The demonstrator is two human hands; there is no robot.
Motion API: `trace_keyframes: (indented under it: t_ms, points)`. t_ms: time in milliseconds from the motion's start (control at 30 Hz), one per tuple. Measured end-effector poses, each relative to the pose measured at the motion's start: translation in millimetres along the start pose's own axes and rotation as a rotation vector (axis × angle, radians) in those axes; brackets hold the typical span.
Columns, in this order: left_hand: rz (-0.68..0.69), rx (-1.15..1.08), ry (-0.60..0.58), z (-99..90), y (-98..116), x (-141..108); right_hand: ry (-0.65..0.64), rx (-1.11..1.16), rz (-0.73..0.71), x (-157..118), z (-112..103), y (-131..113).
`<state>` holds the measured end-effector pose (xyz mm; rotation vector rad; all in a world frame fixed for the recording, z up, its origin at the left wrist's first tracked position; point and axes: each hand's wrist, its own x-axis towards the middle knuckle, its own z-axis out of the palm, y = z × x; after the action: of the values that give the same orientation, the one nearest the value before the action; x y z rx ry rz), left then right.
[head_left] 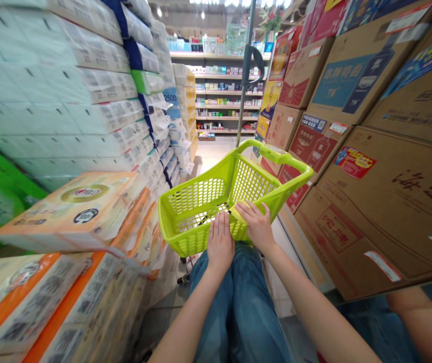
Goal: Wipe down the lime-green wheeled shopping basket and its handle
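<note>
A lime-green shopping cart basket (196, 242) with perforated walls stands in front of my knees, its handle toward the upper right. My left hand (221, 239) lies on its near rim, fingers extended close together and holding nothing. Beside it, my right hand (258, 226) presses a yellow cloth (239, 214) against the near side of the basket. Much of the cloth is hidden under the fingers. Through the holes in the basket floor, dark and white patches show.
Tissue packs (102, 96) are stacked high on the left, with orange-and-white packs (75, 201) lower and nearer. Cardboard cartons (382, 186) line the right. A grey pole (244, 96) rises behind the cart; stocked shelves (223, 106) stand at the back. Another arm (423, 312), possibly reflected, shows at lower right.
</note>
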<state>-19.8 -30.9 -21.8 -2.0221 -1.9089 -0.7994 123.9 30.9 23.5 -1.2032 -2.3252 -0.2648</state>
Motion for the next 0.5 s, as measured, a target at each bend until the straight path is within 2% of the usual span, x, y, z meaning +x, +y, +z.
trace_keyframes:
  t_ms: [167,267,367,500]
  points:
    - [0.006,-0.005,-0.015,-2.2,-1,1,0.093,-0.124,0.131,13,-32,67]
    - [0.005,-0.011,-0.02,-3.2,0,1,0.167,-0.112,0.252,21,-44,90]
    - [-0.004,-0.018,-0.016,-3.6,1,1,0.212,-0.094,0.338,22,-37,76]
    - [-0.006,-0.009,-0.002,-1.7,2,1,0.132,-0.057,0.27,11,-7,14]
